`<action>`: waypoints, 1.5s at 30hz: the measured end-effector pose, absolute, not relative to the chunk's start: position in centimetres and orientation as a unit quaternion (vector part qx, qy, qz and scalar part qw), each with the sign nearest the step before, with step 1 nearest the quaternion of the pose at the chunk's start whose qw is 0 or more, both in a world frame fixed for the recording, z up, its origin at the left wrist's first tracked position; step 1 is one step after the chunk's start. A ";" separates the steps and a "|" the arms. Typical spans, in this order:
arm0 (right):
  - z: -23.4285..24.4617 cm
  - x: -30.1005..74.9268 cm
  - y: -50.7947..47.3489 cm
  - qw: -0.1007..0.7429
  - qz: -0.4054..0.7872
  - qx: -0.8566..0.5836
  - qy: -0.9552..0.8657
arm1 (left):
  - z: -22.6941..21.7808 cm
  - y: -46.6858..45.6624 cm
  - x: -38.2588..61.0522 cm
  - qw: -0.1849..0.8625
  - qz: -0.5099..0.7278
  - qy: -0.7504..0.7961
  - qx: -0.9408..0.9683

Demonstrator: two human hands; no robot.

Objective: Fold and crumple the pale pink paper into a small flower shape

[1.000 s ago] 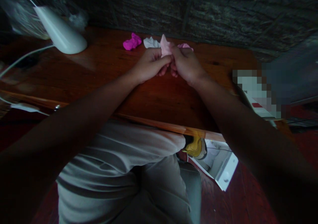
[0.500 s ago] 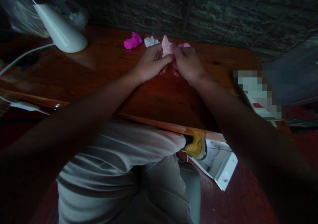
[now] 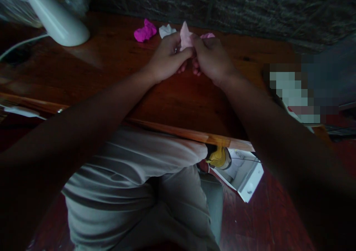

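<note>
A pale pink piece of crumpled paper (image 3: 185,38) rises to a point between my two hands over the wooden table. Its left side is pinched by my left hand (image 3: 166,58), fingers closed with a ring showing. My right hand (image 3: 213,58) grips the right side between thumb and fingers, partly covering it. Behind the hands, near the wall, lie a magenta crumpled piece (image 3: 145,30) and a white one (image 3: 167,30). Another pink piece (image 3: 208,35) shows just past my right hand, mostly hidden by it.
A white lamp base (image 3: 61,26) with a cord stands at the left, beside clear plastic wrapping. A dark brick wall (image 3: 250,13) borders the wooden table (image 3: 178,102). At the right is a blurred-out flat object (image 3: 292,91). Below sit a yellow shoe (image 3: 219,157) and an open white box (image 3: 250,184).
The camera view has tilted, so the table and things appear higher in the picture. Both hands still hold the pale pink paper, with little visible change in their grip.
</note>
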State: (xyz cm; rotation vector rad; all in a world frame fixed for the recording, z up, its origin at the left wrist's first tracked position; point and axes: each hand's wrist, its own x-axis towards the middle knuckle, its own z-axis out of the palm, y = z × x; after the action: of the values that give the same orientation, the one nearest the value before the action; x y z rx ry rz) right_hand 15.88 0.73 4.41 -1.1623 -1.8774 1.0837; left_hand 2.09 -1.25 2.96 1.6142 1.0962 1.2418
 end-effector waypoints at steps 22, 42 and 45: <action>4.1 15.8 1.2 0.362 0.435 -0.429 -0.704 | 2.8 -0.9 2.2 0.387 0.531 0.441 0.611; 4.0 15.2 1.3 0.385 0.437 -0.420 -0.697 | 1.7 -0.1 1.6 0.366 0.554 0.413 0.624; 3.9 15.2 1.4 0.391 0.456 -0.414 -0.684 | 1.9 -0.2 1.7 0.365 0.555 0.419 0.619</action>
State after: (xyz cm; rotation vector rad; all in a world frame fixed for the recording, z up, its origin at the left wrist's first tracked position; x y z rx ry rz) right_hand 15.21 1.38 3.87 -1.0516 -1.7382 1.1573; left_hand 1.69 -0.19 1.87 1.5906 1.0783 1.4271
